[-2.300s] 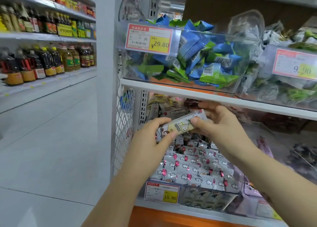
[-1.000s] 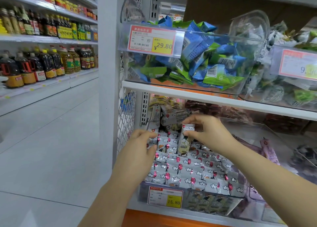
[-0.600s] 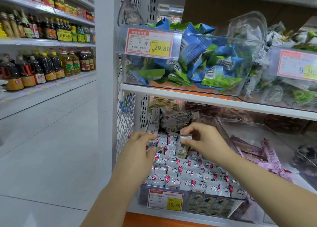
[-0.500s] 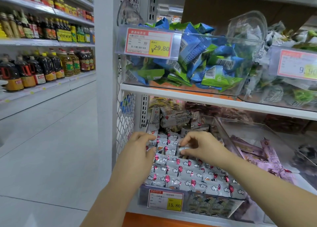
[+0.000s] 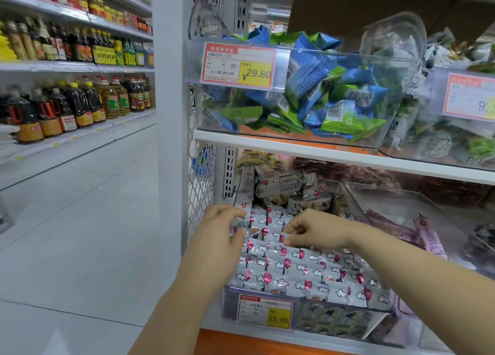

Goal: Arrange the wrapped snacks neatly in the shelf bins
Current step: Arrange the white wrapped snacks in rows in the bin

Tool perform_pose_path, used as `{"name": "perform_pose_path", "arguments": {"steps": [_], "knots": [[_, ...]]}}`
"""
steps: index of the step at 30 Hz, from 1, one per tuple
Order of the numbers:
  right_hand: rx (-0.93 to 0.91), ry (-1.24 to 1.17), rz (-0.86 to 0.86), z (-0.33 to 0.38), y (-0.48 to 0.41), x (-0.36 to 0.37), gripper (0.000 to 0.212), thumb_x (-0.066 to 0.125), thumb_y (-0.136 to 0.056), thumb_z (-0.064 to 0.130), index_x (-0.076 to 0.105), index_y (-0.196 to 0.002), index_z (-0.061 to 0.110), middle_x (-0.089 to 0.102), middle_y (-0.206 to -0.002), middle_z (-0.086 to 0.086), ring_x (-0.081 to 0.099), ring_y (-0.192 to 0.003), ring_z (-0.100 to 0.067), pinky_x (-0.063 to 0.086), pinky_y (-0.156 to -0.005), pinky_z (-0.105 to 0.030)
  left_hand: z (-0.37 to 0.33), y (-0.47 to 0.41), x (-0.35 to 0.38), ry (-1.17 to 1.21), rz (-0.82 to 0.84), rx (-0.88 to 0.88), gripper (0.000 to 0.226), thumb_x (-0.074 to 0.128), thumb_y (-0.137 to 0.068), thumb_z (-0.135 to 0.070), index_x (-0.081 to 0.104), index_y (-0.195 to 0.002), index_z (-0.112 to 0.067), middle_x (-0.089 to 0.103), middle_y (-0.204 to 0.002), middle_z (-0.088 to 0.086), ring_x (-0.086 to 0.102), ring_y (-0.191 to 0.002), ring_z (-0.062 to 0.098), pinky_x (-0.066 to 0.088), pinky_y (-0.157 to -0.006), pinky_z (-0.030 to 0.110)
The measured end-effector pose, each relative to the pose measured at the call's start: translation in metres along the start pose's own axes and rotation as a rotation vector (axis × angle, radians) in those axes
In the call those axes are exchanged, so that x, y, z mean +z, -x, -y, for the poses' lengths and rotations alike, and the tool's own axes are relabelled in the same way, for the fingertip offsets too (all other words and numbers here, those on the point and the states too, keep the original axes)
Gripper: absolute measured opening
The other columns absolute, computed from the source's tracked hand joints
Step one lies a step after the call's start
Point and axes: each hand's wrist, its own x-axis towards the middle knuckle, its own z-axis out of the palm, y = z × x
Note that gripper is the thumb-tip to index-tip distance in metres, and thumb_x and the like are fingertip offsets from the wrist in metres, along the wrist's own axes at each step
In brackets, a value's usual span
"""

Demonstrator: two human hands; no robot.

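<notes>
One lower shelf (image 5: pixel 267 333), clear bin (image 5: pixel 230 301) on it, price tag (image 5: pixel 263 311) in front. Packed with white wrapped snacks (image 5: pixel 302 271) printed with red balloons and clouds: tidy rows in front, loose heap behind. Left grip (image 5: pixel 219 239) curled round an edge packet (image 5: pixel 237 222) at the rows' left end; right grip (image 5: pixel 318 230) pinching a middle packet (image 5: pixel 288 240) among the rows.
</notes>
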Motion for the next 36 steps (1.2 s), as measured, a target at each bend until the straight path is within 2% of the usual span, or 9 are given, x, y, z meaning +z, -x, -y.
{"name": "perform_pose_path", "arguments": {"steps": [4,8,10,12,14,19,22,30,36], "knots": [[-0.095,0.012,-0.219,0.022,-0.012,-0.009,0.03,0.059,-0.091,0.03,0.063,-0.118,0.018,0.065,-0.107,0.011,0.062,-0.097,-0.006,0.044,-0.085,-0.016,0.0,-0.002,-0.001,0.006,-0.008,-0.006,0.033,0.052,-0.094,-0.024,0.052,-0.126,-0.031,0.042,-0.131,-0.014,0.04,-0.077,-0.015,0.031,-0.074,0.004],[-0.073,0.224,-0.111,0.033,-0.038,0.006,0.041,0.056,-0.091,0.031,0.057,-0.125,0.009,0.062,-0.122,-0.009,0.059,-0.107,-0.024,0.046,-0.095,-0.04,0.0,-0.002,-0.001,0.022,-0.014,-0.012,0.032,0.052,-0.094,-0.023,0.053,-0.125,-0.031,0.042,-0.131,-0.014,0.045,-0.088,-0.005,0.031,-0.079,0.008],[-0.025,0.239,-0.09,0.034,-0.048,0.013,0.041,0.06,-0.089,0.034,0.057,-0.122,0.009,0.062,-0.112,-0.01,0.059,-0.097,-0.024,0.048,-0.086,-0.036,0.001,-0.002,-0.002,0.03,-0.015,-0.014,0.032,0.052,-0.094,-0.023,0.053,-0.125,-0.031,0.042,-0.129,-0.015,0.044,-0.093,-0.004,0.03,-0.081,0.01],[-0.032,0.218,-0.122,0.036,-0.054,0.016,0.022,0.065,-0.085,0.033,0.059,-0.084,0.011,0.051,-0.072,-0.008,0.048,-0.065,-0.023,0.038,-0.059,-0.031,0.003,-0.002,-0.003,0.036,-0.017,-0.01,0.032,0.052,-0.093,-0.023,0.053,-0.124,-0.031,0.043,-0.127,-0.015,0.046,-0.096,-0.003,0.031,-0.082,0.012],[-0.032,0.199,-0.119,0.037,-0.055,0.016,0.029,0.068,-0.082,0.029,0.048,-0.069,0.012,0.037,-0.06,-0.003,0.035,-0.057,-0.02,0.026,-0.052,-0.029,0.005,-0.003,-0.004,0.049,-0.015,-0.012,0.032,0.053,-0.093,-0.022,0.054,-0.124,-0.03,0.044,-0.124,-0.014,0.048,-0.097,0.0,0.033,-0.083,0.013],[-0.042,0.148,-0.043,0.04,-0.051,0.014,0.014,0.066,-0.085,0.028,0.064,-0.084,0.015,0.062,-0.078,0.0,0.053,-0.069,-0.012,0.043,-0.064,-0.028,0.007,-0.004,-0.002,0.042,-0.018,-0.012,0.031,0.053,-0.093,-0.022,0.055,-0.123,-0.03,0.044,-0.121,-0.016,0.051,-0.096,0.001,0.034,-0.082,0.015],[-0.06,0.167,-0.033,0.04,-0.048,0.013,0.019,0.061,-0.09,0.028,0.067,-0.095,0.011,0.06,-0.079,0.004,0.055,-0.072,-0.011,0.044,-0.067,-0.025,0.008,-0.004,-0.002,0.038,-0.019,-0.015,0.031,0.052,-0.093,-0.022,0.054,-0.123,-0.03,0.043,-0.121,-0.016,0.049,-0.095,0.0,0.034,-0.081,0.014],[-0.156,0.186,-0.123,0.042,-0.04,0.005,0.02,0.059,-0.091,0.027,0.067,-0.097,0.01,0.061,-0.08,0.005,0.049,-0.062,-0.002,0.037,-0.055,-0.016,0.007,-0.004,-0.002,0.029,-0.019,-0.009,0.031,0.051,-0.093,-0.022,0.054,-0.123,-0.03,0.043,-0.124,-0.014,0.049,-0.102,0.002,0.037,-0.087,0.017],[-0.135,0.197,-0.006,0.035,-0.042,0.015,0.019,0.052,-0.096,0.026,0.064,-0.091,0.013,0.047,-0.065,0.013,0.042,-0.057,-0.002,0.032,-0.053,-0.017,0.007,-0.003,-0.001,0.01,-0.017,0.003,0.031,0.052,-0.093,-0.022,0.055,-0.123,-0.029,0.043,-0.123,-0.014,0.048,-0.1,0.002,0.036,-0.086,0.017]]}}
